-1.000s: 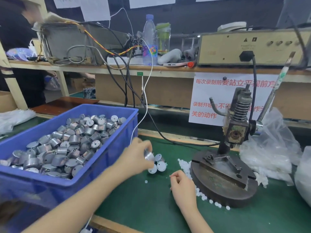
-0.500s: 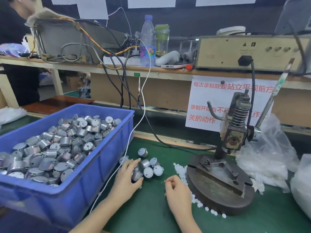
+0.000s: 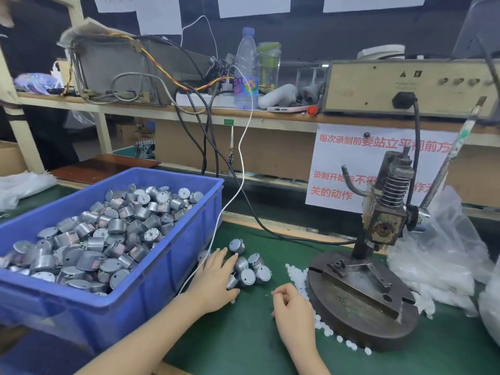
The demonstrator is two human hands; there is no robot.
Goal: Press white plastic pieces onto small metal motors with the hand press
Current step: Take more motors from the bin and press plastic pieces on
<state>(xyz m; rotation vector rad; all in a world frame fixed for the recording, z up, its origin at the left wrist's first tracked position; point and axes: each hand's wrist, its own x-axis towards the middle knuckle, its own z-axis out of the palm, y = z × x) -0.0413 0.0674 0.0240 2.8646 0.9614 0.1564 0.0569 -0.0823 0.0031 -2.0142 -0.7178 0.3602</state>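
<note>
We see a green table [image 3: 243,342] carrying a blue bin [image 3: 151,299] at the left and a press [image 3: 362,301] on its round base at the right. Between them lie a huddle of motors [image 3: 251,272] and scattered white pieces [image 3: 297,277] against the base. Clear bags [image 3: 443,255] lie far right.

Bare left forearm [image 3: 140,339] enters from the lower left corner and angles up toward frame centre. At its end the left hand [image 3: 216,280] lies palm down, fingers [image 3: 220,258] stretched forward and close together. Bare right forearm [image 3: 305,355] rises from the bottom edge, centre. Its right hand [image 3: 293,307] sits knuckles up, fingers curled under toward the left; whether they pinch anything is not discernible. The hands are apart.
</note>
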